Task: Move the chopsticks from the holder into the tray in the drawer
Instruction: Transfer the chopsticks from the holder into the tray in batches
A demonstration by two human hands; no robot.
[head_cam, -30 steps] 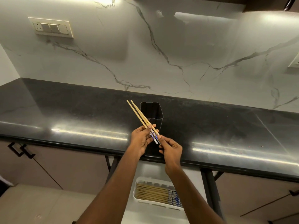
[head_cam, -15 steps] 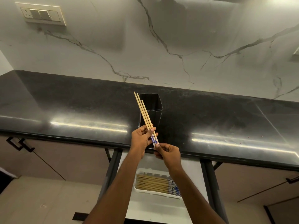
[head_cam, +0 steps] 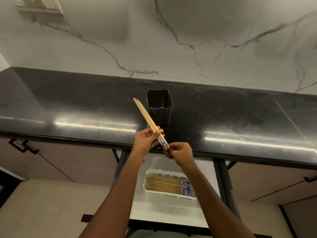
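The chopsticks (head_cam: 147,117), spread in a narrow V a second ago, are now pressed into one bundle with the tips close together. Half a second ago they stood steeper, across the left edge of the holder (head_cam: 159,107); now they lean further left, tips clear of its rim. The left hand (head_cam: 145,141) and right hand (head_cam: 181,154) sit slightly higher in view. The camera has tipped down: the switch plate (head_cam: 37,6) is cut by the top edge, and the tray (head_cam: 171,194) sits higher, with more drawer below.

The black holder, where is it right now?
In the head view, the black holder stands upright in the middle of the dark countertop, just beyond the chopsticks that the left hand and right hand hold.
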